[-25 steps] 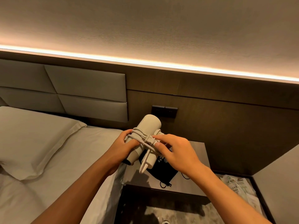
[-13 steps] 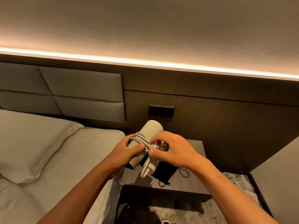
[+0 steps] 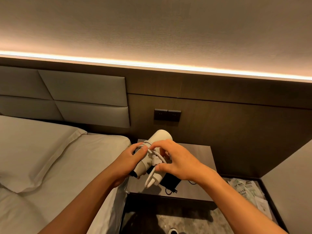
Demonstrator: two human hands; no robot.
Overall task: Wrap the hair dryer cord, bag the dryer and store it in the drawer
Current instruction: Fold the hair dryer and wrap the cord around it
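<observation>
My left hand [image 3: 130, 159] grips the hair dryer [image 3: 157, 149] above the counter [image 3: 195, 188], while my right hand [image 3: 175, 159] pinches the cord [image 3: 152, 176], mostly wound around the body. A last loop hangs loose; the black bag [image 3: 169, 181] lies beneath, unused, and I judge bagging and the drawer remain.

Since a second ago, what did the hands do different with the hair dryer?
The right hand slid up over the hair dryer, its fingers now pinching the cord loops on the barrel, close to the left thumb. The left hand kept holding the dryer, tilted the same way. The black bag stayed on the nightstand.
</observation>
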